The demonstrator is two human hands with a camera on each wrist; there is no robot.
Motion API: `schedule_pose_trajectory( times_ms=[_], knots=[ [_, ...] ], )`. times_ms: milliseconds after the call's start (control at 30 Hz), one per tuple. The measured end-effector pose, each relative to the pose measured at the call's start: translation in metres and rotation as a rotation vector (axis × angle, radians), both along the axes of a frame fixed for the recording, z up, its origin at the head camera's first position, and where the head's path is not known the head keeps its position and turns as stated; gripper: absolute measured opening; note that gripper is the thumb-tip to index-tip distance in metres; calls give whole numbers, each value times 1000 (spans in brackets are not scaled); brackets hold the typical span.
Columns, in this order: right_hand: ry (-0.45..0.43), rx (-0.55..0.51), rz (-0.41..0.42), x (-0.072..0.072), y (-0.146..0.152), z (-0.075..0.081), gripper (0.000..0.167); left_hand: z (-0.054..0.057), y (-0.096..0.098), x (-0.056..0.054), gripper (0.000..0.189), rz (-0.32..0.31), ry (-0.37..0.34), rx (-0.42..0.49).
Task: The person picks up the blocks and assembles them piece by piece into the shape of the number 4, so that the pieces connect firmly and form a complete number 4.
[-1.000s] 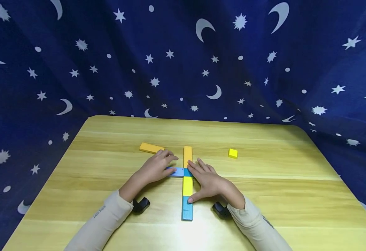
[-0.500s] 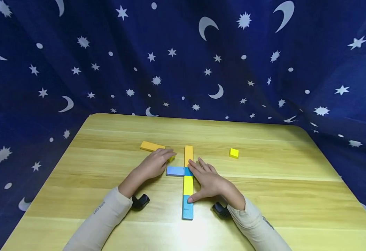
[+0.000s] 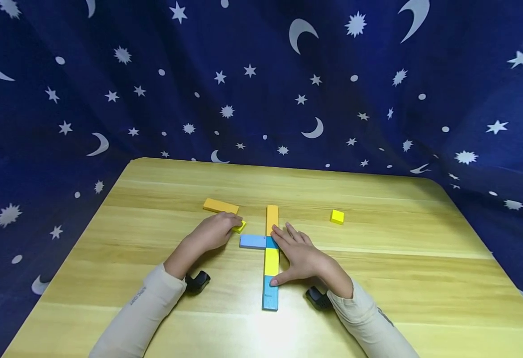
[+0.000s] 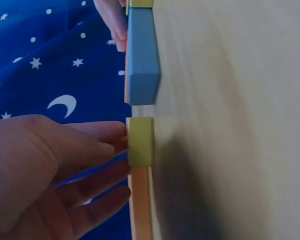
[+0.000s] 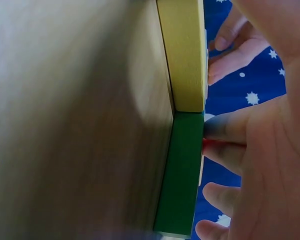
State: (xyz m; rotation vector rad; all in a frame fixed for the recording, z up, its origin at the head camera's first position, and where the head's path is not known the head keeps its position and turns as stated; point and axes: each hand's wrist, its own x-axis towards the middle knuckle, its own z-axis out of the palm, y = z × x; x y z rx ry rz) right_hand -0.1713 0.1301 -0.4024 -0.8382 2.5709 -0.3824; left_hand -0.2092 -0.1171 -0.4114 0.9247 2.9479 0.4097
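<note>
Yellow and small, a block [image 3: 240,227] lies under the fingertips of the left hand [image 3: 212,231], near and right of a loose orange plank [image 3: 220,206]; whether that grip pinches it or merely touches it, I cannot tell. Fingers spread, the right hand [image 3: 303,258] clasps nothing: its forefinger reaches the far part of a row and its thumb rests on the blue brick [image 3: 270,298] at the near end. Such a span looks meant to steady the row, which continues away through a yellow brick [image 3: 271,262], a teal piece [image 3: 271,242] and an orange brick [image 3: 272,219], with a lilac-blue brick [image 3: 252,241] jutting left. Well apart to the right, a yellow cube [image 3: 337,217] sits on the tabletop [image 3: 404,298], probably just parked.

Seen from above, the left thumb is hidden; the left wrist view shows it beside the forefinger. Only the right wrist view reveals a green side [image 5: 182,172] below the right fingertips.
</note>
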Motion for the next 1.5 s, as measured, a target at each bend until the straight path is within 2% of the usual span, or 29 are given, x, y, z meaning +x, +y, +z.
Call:
schedule_pose_trajectory(
  times_ms=[200, 467, 733, 1100, 1267, 1500],
  knots=[
    [10, 1, 8, -1, 2, -1, 112, -3, -6, 8, 24, -5, 29, 8],
    [12, -4, 3, -3, 2, 2, 113, -1, -10, 19, 19, -35, 92, 8],
    [18, -3, 12, -4, 3, 1, 112, 2, -10, 22, 15, -68, 143, 13],
    [16, -12, 12, -3, 1, 2, 112, 5, -11, 24, 12, -84, 125, -3],
    [11, -19, 18, -2, 1, 2, 111, 3, -11, 24, 10, -91, 130, -3],
    [7, -25, 18, -1, 1, 1, 111, 3, -13, 23, 11, -58, 168, 23]
  ],
)
